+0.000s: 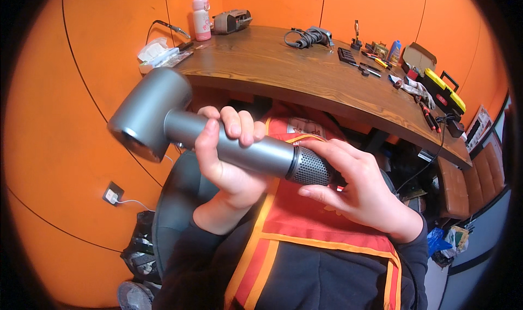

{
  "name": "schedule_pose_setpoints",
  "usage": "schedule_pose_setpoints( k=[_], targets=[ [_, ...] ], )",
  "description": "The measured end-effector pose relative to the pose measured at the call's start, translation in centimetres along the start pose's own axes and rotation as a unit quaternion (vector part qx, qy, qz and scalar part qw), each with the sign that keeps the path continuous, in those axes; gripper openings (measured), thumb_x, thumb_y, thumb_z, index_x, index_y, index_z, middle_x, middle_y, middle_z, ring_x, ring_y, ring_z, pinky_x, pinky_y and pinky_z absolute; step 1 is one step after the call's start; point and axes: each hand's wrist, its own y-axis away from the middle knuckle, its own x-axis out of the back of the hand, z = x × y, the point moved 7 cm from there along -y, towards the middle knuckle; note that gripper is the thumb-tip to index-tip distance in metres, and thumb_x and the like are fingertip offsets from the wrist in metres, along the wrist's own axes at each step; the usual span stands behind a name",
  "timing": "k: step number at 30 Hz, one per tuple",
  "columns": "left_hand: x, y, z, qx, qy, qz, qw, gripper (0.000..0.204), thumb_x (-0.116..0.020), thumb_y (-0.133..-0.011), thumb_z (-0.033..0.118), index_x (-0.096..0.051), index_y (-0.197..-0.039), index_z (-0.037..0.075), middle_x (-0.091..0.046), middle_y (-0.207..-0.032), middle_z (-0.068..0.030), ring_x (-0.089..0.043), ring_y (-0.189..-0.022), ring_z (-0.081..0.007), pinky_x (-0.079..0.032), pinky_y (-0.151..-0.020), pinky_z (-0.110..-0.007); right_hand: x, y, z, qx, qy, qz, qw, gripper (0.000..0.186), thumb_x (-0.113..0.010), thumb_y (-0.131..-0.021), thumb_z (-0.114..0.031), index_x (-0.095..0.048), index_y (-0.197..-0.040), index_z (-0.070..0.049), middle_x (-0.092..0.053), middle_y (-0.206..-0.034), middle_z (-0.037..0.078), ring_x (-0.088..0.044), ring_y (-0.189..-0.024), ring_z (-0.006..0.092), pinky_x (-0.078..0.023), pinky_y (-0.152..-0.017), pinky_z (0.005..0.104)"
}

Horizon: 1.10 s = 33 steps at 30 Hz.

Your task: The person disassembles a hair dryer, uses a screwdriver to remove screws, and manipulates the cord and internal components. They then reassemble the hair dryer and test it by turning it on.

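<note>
A grey hair dryer [234,146] is held up in front of my apron [321,212], its round head to the left and its handle slanting down to the right. My left hand [231,152] is wrapped around the handle just below the head. At the other end, my right hand [357,179] closes its fingers and thumb about the perforated filter cover [310,167]. A dark gap shows between this cover and the handle. The very tail of the handle is hidden by my right palm.
Beyond my hands stands a brown wooden table [245,54]. On it are a pink and white bottle [201,20], a coiled grey cable [310,37], pliers [430,116] and a black and yellow toolbox [442,92]. A brown chair [474,179] stands at the right.
</note>
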Motion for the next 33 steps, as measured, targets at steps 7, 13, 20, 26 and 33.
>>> schedule_pose_setpoints(
  k=[7,13,20,26,33],
  targets=[
    [2.7,-1.7,-0.9,0.109,0.062,0.140,0.982,0.012,-0.056,-0.080,0.012,-0.045,-0.077,0.008,-0.041,-0.064,0.0010,-0.043,-0.060,-0.0094,-0.043,-0.060,-0.024,0.0,1.1,-0.2,-0.074,0.054,0.011,0.996,0.057,-0.073,-0.070,-0.013,-0.046,-0.119,-0.001,-0.053,-0.099,0.018,-0.056,-0.085,0.0328,-0.048,-0.071,0.0341],
    [4.1,-2.0,-2.1,0.184,0.109,0.172,0.961,0.015,-0.059,-0.077,0.013,-0.044,-0.075,0.008,-0.045,-0.066,-0.0010,-0.046,-0.062,-0.0122,-0.045,-0.063,-0.027,0.1,1.2,-0.6,-0.052,0.055,0.018,0.997,0.055,-0.070,-0.072,-0.017,-0.046,-0.121,-0.004,-0.053,-0.095,0.016,-0.056,-0.079,0.0304,-0.048,-0.067,0.0343],
    [4.4,-1.9,-2.5,0.210,0.125,0.173,0.954,0.015,-0.058,-0.077,0.012,-0.044,-0.074,0.008,-0.045,-0.065,-0.0013,-0.046,-0.062,-0.0123,-0.045,-0.063,-0.027,0.1,1.4,-0.8,-0.030,0.071,0.020,0.997,0.053,-0.065,-0.078,-0.024,-0.044,-0.124,-0.008,-0.051,-0.086,0.012,-0.057,-0.067,0.0256,-0.048,-0.056,0.0329],
    [4.3,-1.8,-2.4,0.211,0.122,0.171,0.955,0.015,-0.058,-0.077,0.012,-0.045,-0.074,0.008,-0.045,-0.065,-0.0011,-0.046,-0.062,-0.0123,-0.046,-0.063,-0.027,0.0,1.4,-0.7,-0.031,0.069,0.020,0.997,0.053,-0.065,-0.078,-0.025,-0.044,-0.124,-0.008,-0.051,-0.084,0.011,-0.056,-0.066,0.0253,-0.047,-0.055,0.0329],
    [4.2,-1.8,-2.3,0.202,0.114,0.173,0.957,0.015,-0.059,-0.077,0.012,-0.045,-0.074,0.008,-0.045,-0.065,-0.0013,-0.046,-0.062,-0.0124,-0.045,-0.063,-0.027,-0.1,1.5,-0.5,-0.033,0.071,0.015,0.997,0.053,-0.065,-0.078,-0.025,-0.044,-0.123,-0.006,-0.051,-0.083,0.012,-0.056,-0.065,0.0258,-0.047,-0.055,0.0333]
  ],
)
